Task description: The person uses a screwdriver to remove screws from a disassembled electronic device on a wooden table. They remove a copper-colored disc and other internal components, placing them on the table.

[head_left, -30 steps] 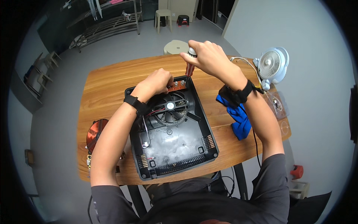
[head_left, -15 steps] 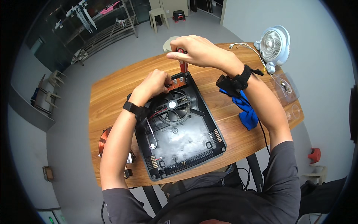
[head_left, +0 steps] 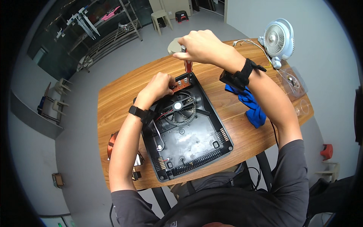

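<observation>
A black appliance housing (head_left: 196, 147) lies open on the table, with a built-in black fan (head_left: 179, 107) in its far half. At its far end sits an orange-brown circuit board (head_left: 182, 84) with several silvery round parts. My left hand (head_left: 159, 86) reaches over the housing's far left, fingers closed at the board's left end; the fingertips are partly hidden. Above the far right corner, my right hand (head_left: 204, 45) curls around the top of a red-handled screwdriver (head_left: 188, 67). The tool stands nearly upright; its tip is too small to make out.
A blue cloth (head_left: 252, 109) lies right of the housing. Beyond it are a clear plastic tray (head_left: 293, 83) with small parts and a white fan (head_left: 275, 38) with a cable. A copper coil (head_left: 112, 145) sits by my left forearm. White wires (head_left: 159, 137) hang loose inside the housing.
The whole view has shifted slightly, so the table appears further right. My right hand has turned a little on the screwdriver's top. My left hand stays at the board.
</observation>
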Tool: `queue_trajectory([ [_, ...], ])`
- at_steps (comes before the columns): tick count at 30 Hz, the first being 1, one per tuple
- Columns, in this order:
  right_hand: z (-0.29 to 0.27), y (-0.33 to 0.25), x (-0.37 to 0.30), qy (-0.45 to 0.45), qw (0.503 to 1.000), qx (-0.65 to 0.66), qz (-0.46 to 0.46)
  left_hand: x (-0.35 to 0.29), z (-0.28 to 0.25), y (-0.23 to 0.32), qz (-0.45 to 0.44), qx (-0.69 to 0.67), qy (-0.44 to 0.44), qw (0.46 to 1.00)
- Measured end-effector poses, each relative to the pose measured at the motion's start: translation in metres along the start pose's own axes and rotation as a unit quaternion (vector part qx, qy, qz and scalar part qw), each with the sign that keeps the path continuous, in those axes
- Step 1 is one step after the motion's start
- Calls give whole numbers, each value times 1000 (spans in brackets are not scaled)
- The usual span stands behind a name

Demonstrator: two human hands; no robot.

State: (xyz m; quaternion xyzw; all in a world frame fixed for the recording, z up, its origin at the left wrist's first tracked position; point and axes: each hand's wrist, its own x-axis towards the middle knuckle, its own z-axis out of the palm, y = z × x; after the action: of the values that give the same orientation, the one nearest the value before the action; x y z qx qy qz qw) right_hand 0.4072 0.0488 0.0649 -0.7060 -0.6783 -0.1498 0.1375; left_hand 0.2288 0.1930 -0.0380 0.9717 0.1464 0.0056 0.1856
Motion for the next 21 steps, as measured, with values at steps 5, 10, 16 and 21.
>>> queue_trajectory([
  [5,8,1,-4,43,999,10,16,-2,-5,5,-22,4,-16,1000],
  [10,10,0,-5,63,997,29,47,0,-3,3,-18,-8,-9,1000],
  [16,15,0,-5,94,993,59,43,-2,-4,5,-15,-25,-5,1000],
  [21,16,1,-4,64,995,50,60,0,-3,2,-14,-13,-11,1000],
])
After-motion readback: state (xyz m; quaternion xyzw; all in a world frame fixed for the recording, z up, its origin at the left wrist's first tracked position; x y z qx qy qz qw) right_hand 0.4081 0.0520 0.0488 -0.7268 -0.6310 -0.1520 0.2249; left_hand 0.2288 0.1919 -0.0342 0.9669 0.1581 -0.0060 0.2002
